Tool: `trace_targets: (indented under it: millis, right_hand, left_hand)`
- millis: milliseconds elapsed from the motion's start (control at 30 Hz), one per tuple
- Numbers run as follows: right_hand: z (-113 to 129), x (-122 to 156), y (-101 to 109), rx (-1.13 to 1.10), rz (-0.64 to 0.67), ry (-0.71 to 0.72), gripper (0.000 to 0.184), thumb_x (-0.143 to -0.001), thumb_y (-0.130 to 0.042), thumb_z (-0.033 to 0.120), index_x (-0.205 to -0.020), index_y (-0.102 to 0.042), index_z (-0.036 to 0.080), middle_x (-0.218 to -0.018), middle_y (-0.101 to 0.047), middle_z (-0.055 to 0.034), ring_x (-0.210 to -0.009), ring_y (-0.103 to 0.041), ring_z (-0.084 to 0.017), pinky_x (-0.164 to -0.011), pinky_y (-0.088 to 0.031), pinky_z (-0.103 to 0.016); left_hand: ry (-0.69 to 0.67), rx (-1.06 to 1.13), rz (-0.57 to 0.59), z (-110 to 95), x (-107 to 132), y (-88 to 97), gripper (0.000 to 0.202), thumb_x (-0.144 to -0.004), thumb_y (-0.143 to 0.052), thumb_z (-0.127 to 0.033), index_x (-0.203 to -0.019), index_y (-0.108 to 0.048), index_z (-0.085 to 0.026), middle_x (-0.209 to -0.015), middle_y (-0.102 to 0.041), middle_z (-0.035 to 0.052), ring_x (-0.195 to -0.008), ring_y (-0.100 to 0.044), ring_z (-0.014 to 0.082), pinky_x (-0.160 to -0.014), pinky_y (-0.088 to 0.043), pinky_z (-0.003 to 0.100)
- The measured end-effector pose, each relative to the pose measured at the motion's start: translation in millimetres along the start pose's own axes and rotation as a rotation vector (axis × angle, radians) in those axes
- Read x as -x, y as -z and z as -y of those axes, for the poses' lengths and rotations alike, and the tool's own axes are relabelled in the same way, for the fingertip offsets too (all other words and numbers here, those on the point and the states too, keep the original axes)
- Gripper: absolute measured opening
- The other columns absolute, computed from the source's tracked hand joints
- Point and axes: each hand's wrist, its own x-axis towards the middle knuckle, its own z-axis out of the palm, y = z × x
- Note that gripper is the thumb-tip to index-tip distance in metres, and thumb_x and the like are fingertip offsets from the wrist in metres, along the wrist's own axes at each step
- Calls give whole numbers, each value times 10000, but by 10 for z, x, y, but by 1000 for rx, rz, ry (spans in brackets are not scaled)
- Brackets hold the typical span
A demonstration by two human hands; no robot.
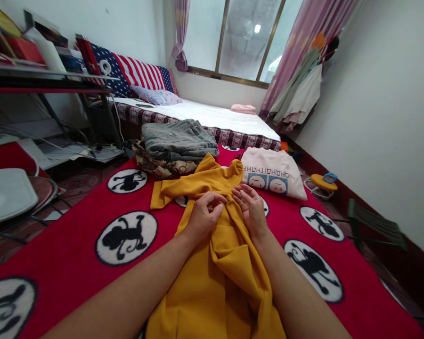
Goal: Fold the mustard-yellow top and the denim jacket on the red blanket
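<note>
One left hand (205, 217), one right hand (251, 209), one mustard-yellow shirt (229, 282), one folded pair of jeans (178, 139), one printed pink top (272, 172)

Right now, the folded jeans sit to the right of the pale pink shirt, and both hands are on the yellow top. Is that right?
Not quite. The head view shows the folded jeans to the left of the pale pink shirt, not the right. The left hand and right hand are both on the yellow top, as you said.

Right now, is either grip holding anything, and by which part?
Cannot tell for the left hand, curled at a fold of the yellow garment; the right hand lies open on it, holding nothing.
</note>
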Motion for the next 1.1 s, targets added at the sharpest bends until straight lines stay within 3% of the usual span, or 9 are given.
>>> trace_targets:
  millis: [167, 333, 433, 500, 567, 700, 833, 967, 1100]
  right_hand:
    - [-25, -4, 11, -4, 33, 36, 422, -528, -601, 29, -904, -624, 219, -1041, -661, -22, -1028, -667, -207, -868, -566, -332]
    - [-43, 4, 0, -22, 11, 67, 502, -461, -488, 3, -887, -619, 232, -1045, -651, -2, -1072, -650, -206, -885, -561, -349]
    - [-35, 34, -15, -14, -5, 71, 338, -457, -494, 2, -704, -613, 201, -1070, -663, -21, -1088, -638, -212, -874, -561, -326]
    - [-30, 55, -21, 9, -5, 92, 172, -470, -501, 10, -512, -525, 176, -1087, -676, -40, -1108, -622, -222, -891, -554, -325]
    - [-30, 70, -24, 23, 0, 110, 171, -480, -503, 18, -421, -458, 173, -1080, -692, -46, -1123, -610, -235, -913, -548, -348]
    - [-35, 74, -21, 25, -6, 107, 184, -479, -524, 26, -400, -477, 185, -950, -724, -35, -1123, -607, -254, -911, -543, -382]
    - [-40, 69, -11, 28, 41, 120, 191, -492, -549, 45, -402, -488, 203, -497, -555, 15, -1020, -657, -250, -915, -514, -382]
    - [-36, 75, -13, 28, 26, 148, 178, -499, -544, 65, -402, -483, 201, -457, -509, 36, -847, -670, -191, -903, -487, -356]
    - [-27, 85, -24, 54, 50, 187, 177, -493, -519, 67, -393, -482, 208, -427, -478, 64, -524, -495, -94, -889, -486, -366]
  left_hand:
    - [12, 15, 1, 6, 0, -2, 117, -788, -585, -173, -843, -689, -177, -892, -655, 51, -840, -607, 175, -693, -477, 238]
    - [9, 14, 2, 6, -1, -1, 116, -788, -587, -173, -842, -689, -177, -889, -658, 49, -845, -611, 176, -683, -473, 234]
    - [-3, -3, 4, 7, -4, -1, 116, -796, -582, -162, -840, -688, -175, -894, -659, 53, -842, -614, 177, -684, -476, 238]
    - [-12, -9, 4, 4, -5, -1, 115, -797, -581, -159, -829, -690, -176, -889, -660, 56, -844, -615, 179, -692, -480, 242]
    - [-14, -6, 2, 0, -5, 0, 114, -794, -583, -162, -818, -693, -178, -883, -662, 55, -847, -615, 181, -702, -481, 244]
    - [-10, 0, 2, -1, -1, 1, 114, -794, -583, -168, -817, -695, -180, -895, -664, 57, -860, -616, 183, -712, -481, 245]
    - [-20, -14, 3, 9, 2, 2, 110, -800, -579, -157, -808, -686, -178, -896, -661, 58, -858, -615, 182, -725, -486, 250]
    - [-26, -17, 5, 12, 0, 2, 113, -799, -574, -146, -807, -683, -175, -894, -658, 57, -860, -615, 181, -725, -485, 250]
    - [-31, -16, -1, 16, -3, 3, 118, -798, -575, -146, -820, -687, -174, -895, -655, 58, -854, -613, 181, -716, -484, 251]
